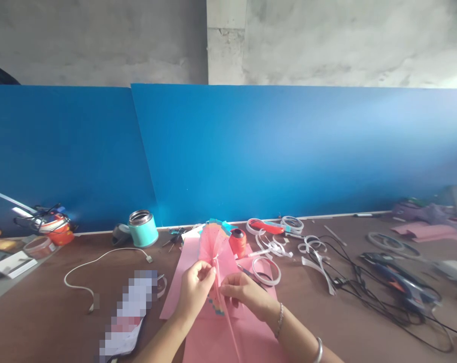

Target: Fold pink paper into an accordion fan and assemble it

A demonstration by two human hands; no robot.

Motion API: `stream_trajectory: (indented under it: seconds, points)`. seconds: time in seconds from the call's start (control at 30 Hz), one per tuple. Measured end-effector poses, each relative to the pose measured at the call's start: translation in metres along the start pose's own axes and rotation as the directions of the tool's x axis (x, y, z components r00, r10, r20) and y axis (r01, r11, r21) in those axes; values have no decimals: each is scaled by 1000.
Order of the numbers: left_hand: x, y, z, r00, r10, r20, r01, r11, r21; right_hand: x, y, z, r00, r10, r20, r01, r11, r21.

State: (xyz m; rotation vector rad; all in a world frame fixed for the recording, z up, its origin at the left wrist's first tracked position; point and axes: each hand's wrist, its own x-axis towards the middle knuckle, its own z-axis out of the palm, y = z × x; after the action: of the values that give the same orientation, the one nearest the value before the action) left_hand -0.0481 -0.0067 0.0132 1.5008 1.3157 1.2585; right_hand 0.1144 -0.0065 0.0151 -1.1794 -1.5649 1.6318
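Observation:
A pleated pink paper fan (213, 242) with coloured edges stands upright between my two hands. My left hand (196, 290) pinches the fan near its gathered middle, fingers closed on the paper. Just to the right, my right hand (243, 292) grips the lower folded part of the same fan, fingers curled. Both hands hover over pink paper sheets (251, 335) lying on the brown table. A thin pink strip runs down from the fan toward the near edge.
A red thread spool (237, 241), tape rings (267, 270) and white paper strips (313, 252) lie right of the fan. A teal tin (143, 228), a white cable (100, 262), black cords and a glue gun (398, 282) sit around. A blue board (289, 151) backs the table.

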Motion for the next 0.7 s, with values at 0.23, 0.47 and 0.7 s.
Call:
stream_trajectory:
  seconds: [0.23, 0.47, 0.7]
  points:
    - [0, 1, 2, 999, -28, 30, 30, 997, -78, 1, 2, 0, 1000, -12, 6, 12, 999, 44]
    - [-5, 9, 4, 998, -59, 20, 61, 985, -159, 1, 2, 0, 1000, -19, 0, 19, 998, 52]
    - [-4, 8, 8, 996, -94, -10, 91, 985, -148, -3, -4, 2, 1000, -11, -23, 11, 1000, 15]
